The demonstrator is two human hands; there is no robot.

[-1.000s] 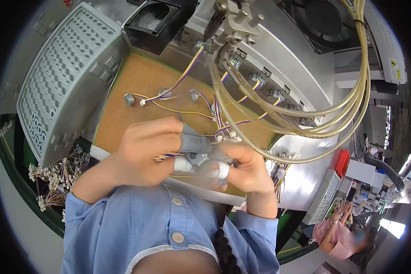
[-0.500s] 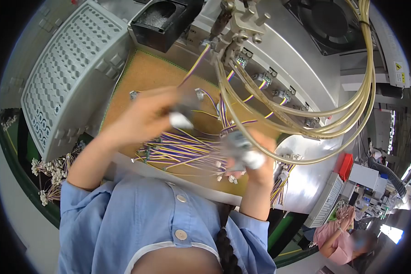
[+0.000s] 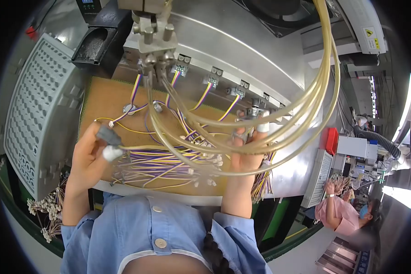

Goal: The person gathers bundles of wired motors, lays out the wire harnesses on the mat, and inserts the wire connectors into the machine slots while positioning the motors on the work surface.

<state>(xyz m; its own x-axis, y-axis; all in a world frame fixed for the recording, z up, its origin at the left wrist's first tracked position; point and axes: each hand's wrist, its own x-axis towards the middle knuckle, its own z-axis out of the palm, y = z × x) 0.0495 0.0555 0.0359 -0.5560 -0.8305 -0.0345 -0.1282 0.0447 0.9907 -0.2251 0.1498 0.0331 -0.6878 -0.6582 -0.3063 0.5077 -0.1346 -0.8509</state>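
Observation:
My left hand (image 3: 86,155) is at the left end of a layer of yellow and purple wires (image 3: 160,166). Its thumb in a white finger cot and a finger in a grey one come together, and yellow wires run right from those tips. Behind clear tubes, my right hand (image 3: 247,155) reaches up to the rightmost clamp (image 3: 256,107) on the metal rail. Its cot-covered fingers close in around the front of that clamp; what they hold I cannot tell. Leftward along the rail, wired connectors (image 3: 211,81) sit in several other clamps.
Yellowish tubes (image 3: 326,82) loop from a metal head (image 3: 155,36) across the brown work mat (image 3: 109,98). A grey perforated tray (image 3: 36,109) leans at left beside a black box (image 3: 98,43). More wire bundles (image 3: 262,180) hang at right. A person in pink (image 3: 340,212) works farther right.
The view has shifted. My left hand has moved down and left to the ends of the wires. My right hand has gone from above the wires up to the rightmost clamp.

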